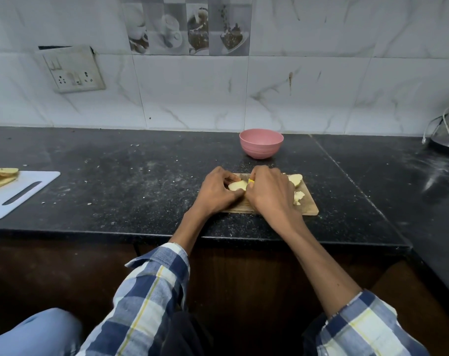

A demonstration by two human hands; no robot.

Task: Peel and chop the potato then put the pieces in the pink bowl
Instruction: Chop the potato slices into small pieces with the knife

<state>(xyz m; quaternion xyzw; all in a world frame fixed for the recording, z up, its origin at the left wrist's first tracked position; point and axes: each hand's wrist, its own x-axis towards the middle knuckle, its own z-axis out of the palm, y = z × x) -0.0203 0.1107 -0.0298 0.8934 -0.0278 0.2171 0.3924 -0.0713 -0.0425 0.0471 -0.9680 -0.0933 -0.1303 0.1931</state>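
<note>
A peeled potato [236, 185] is held on a wooden cutting board [309, 205] on the black tabletop [141, 181]. The left hand [218, 192] has its grip curled around the potato; the right hand [267, 194] is closed on a yellow-handled tool [251, 181], mostly hidden. Cut pieces [296, 187] lie on the board's right side. The pink bowl [261, 143] stands just behind the board.
</note>
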